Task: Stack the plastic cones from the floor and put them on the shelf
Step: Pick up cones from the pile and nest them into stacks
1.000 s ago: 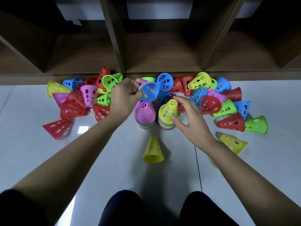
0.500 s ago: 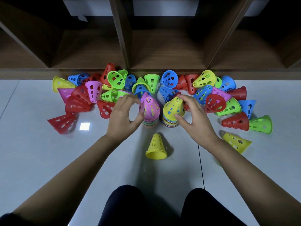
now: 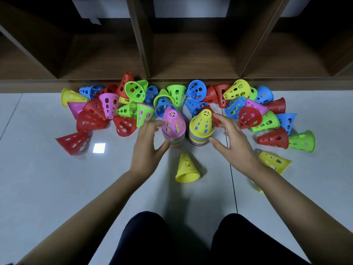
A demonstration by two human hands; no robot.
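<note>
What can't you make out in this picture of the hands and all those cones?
Head view:
- How many cones the pink-topped stack and yellow-topped stack hold: the rims are too thin to count.
- Whether the left hand touches its stack: fingers are motion-blurred.
- A yellow object, hidden by the right forearm.
- The shelf, cut off by the top edge.

Stacks: we see two stacks (image 3: pixel 186 129) side by side, before the shelf (image 3: pixel 172 54).
Lone cone (image 3: pixel 186 169): nearer us.
</note>
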